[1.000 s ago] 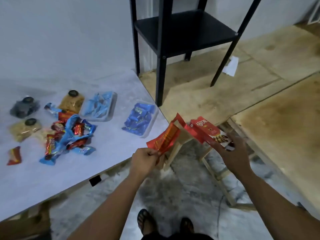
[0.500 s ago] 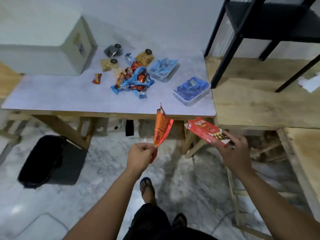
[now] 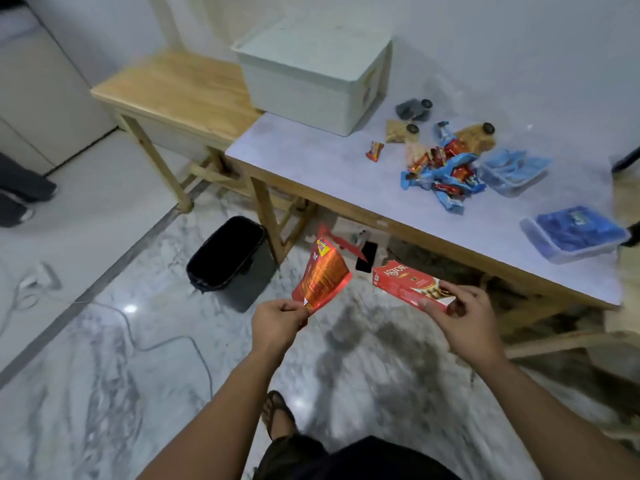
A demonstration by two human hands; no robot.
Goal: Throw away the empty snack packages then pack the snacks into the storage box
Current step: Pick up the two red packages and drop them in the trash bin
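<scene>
Left hand pinching flimsy, light wrapper by corner; right hand gripping stiff carton end.

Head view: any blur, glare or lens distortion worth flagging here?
Head view: motion blur smears the floor and both forearms near the bottom; a small glare spot shines on the marble; wide-angle bending curves the table edge; the red box lettering stays readable.

Left hand pinches the lower corner of an orange-red wrapper; right hand holds a red snack box by its near end. Black bin stands on the floor, left of the table. White storage box sits at the far left of the table; loose snacks lie to its right.
</scene>
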